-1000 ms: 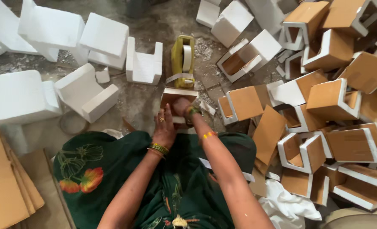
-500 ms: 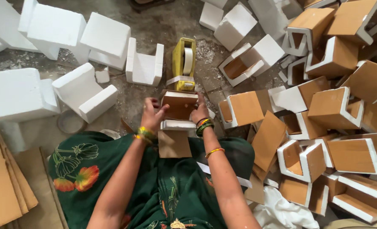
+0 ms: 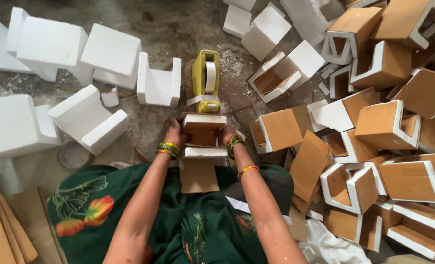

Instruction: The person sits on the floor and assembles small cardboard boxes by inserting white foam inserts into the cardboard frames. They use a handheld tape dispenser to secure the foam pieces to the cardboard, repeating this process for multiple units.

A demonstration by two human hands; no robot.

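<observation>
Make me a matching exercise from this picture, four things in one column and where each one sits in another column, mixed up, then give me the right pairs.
Things:
1. Yellow tape dispenser
2. White foam U-shaped piece with brown card lining
3. Heap of card-lined foam pieces
4. Flat brown cardboard sheets

Places:
A. Bottom left corner
B. Between the left hand and right hand
C. Right side of the floor
D. On the floor just beyond the hands

Pairs: 1-D, 2-B, 3-C, 4-A
</observation>
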